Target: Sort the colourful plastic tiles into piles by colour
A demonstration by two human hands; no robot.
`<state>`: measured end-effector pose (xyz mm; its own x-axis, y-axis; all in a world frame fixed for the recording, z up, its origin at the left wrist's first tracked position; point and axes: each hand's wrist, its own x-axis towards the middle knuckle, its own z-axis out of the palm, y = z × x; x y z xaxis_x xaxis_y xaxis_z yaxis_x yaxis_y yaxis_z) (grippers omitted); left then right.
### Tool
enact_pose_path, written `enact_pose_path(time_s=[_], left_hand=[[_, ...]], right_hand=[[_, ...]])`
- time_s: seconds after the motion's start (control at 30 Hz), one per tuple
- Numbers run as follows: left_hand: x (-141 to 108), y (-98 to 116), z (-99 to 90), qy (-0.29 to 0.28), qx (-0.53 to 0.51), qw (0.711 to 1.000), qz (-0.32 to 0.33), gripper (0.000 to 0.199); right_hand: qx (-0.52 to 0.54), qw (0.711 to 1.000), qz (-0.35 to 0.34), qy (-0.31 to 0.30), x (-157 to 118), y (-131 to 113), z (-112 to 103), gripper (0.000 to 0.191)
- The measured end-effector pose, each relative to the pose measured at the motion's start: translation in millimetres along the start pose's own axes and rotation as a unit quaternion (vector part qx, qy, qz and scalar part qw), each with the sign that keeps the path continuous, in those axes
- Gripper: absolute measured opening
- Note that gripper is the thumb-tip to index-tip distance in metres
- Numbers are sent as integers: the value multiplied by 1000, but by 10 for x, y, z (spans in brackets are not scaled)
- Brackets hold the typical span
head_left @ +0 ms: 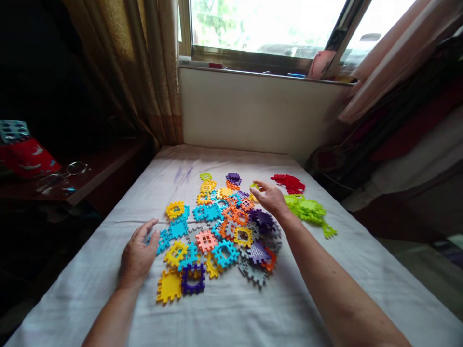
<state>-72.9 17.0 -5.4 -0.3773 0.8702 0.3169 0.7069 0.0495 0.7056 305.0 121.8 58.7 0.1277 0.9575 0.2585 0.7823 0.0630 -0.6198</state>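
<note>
The green piece (253, 185) is clamped between the fingertips of my right grip (257, 188), held at the far right part of the mixed pile (239, 217). My left grip (139, 248) is open, fingers loosely curved, at the pile's left edge beside the blue pieces (178, 229); I cannot tell whether it contacts them. Right of the mixed pile lie the green pile (307, 209) and, beyond it, the red pile (289, 184), all on the pale sheet (253, 323), with glasses (76, 168) on the dark side table (108, 164) at left and a pink cup (321, 64) at the window (267, 24).
</note>
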Motion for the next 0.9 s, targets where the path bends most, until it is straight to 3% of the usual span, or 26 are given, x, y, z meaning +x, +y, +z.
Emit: enact_pose_path(time_s=[0.1,0.2,0.33,0.47,0.57,0.7,0.8,0.9], left_hand=[[14,27,-9,-9,9,1000,-9,39],[27,43,-17,-12,12,1000,-12,37],[40,43,-26,-6,19,1000,-18,38],[47,29,-26,-5,24,1000,-20,39],[43,12,-16,2,27,1000,-16,38],[24,-18,3,14,14,1000,-10,39],[8,-49,20,21,0,1000,5,39],[-6,-78,33,23,-9,999,25,40]], right_hand=[[-214,975,-5,54,-223,433,-354,41],[-318,944,35,78,-386,737,-583,42],[-362,926,84,68,-474,936,-736,41],[-346,931,81,81,-449,904,-736,45],[-306,948,6,86,-338,703,-599,38],[-257,961,-98,-1,-74,237,-186,30],[-241,961,-122,-54,183,-168,223,32],[-238,961,-104,-98,469,-540,622,36]])
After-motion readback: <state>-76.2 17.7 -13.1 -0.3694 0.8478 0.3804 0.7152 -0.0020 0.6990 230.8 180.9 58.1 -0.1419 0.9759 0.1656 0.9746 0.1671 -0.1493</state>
